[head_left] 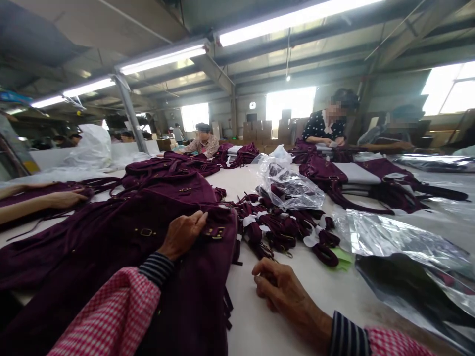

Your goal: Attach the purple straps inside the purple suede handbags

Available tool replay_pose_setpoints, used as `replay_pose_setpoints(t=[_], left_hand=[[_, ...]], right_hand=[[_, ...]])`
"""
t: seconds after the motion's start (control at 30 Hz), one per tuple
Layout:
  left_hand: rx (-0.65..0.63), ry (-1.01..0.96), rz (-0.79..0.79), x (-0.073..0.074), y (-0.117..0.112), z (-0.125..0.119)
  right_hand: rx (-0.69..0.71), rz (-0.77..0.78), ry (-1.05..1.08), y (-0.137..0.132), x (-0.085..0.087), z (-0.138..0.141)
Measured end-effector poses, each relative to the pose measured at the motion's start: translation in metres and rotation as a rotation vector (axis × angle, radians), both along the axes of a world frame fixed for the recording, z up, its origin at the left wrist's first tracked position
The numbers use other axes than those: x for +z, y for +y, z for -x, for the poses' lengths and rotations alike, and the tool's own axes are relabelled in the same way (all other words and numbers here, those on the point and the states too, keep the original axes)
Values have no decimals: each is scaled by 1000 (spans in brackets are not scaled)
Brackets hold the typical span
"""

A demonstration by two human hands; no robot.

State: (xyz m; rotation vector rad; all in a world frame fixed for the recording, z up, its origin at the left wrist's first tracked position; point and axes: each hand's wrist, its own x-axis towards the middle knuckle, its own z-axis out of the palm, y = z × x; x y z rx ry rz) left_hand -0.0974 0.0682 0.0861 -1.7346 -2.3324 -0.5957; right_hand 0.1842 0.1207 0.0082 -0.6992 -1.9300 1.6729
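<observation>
A large dark purple bag (193,291) with brass-coloured buckles lies in front of me. My left hand (184,232) is closed on its upper edge, close to a buckle, with the thumb and fingers pinched over the cloth. Right of the bag, my right hand (280,287) hovers over or rests on the white table (245,316); I cannot tell which. Its fingers are loosely bent, a gap shows between thumb and forefinger, and nothing is seen in it. Beyond that hand lies a heap of bundled purple straps (284,225) with white wraps.
More purple bags (174,190) are piled at the left, where another person's hand (67,199) touches one. Clear plastic (297,183) sits behind the straps, and shiny plastic bags (401,237) spread at the right. Stacked purple bags (322,170) and co-workers (326,121) are across the table.
</observation>
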Motion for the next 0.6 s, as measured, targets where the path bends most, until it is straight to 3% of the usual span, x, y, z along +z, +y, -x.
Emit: replay_pose_setpoints(t=[0.13,0.3,0.47,0.6], left_hand=[[23,-95,-56,-15,2,27],[-28,-173,-100,-19,4,29],[-90,-202,-138,-22,2,29],[-72,-170,-194,-21,-4,29]], right_hand=[[-7,24,-35,0,-1,1],[-73,49,-35,5,-2,13],[-104,32,11,6,27,47],[-109,156,62,14,48,86]])
